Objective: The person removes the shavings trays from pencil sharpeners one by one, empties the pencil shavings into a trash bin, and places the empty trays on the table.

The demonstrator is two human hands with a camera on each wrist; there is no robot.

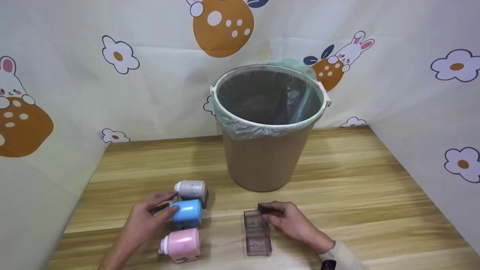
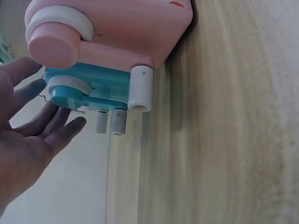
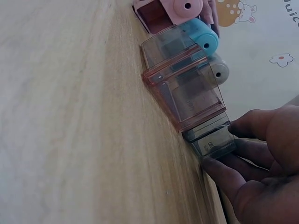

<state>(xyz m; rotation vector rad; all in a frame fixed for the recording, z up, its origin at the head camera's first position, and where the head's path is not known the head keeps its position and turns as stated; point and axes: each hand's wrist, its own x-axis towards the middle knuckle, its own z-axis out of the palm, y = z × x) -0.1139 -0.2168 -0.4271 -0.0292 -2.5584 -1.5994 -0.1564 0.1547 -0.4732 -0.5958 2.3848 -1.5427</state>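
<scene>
Three crank pencil sharpeners lie in a row on the left: a pink one [image 1: 183,243], a blue one [image 1: 187,212] and a grey one [image 1: 192,188]. My left hand [image 1: 145,217] is beside the blue and grey ones, its thumb at the blue sharpener's edge. In the left wrist view its fingers [image 2: 65,133] are spread and look almost straight. Translucent shavings drawers [image 1: 258,245] stand in a line to the right of the sharpeners. My right hand [image 1: 288,221] pinches the farthest, a smoky grey drawer [image 3: 212,140], between thumb and fingers.
A brown trash bin [image 1: 264,161] with a thin green plastic liner [image 1: 240,129] stands behind the hands. The wood-grain table [image 1: 352,195] is enclosed by a pale printed cloth [image 1: 161,75] at the back and sides.
</scene>
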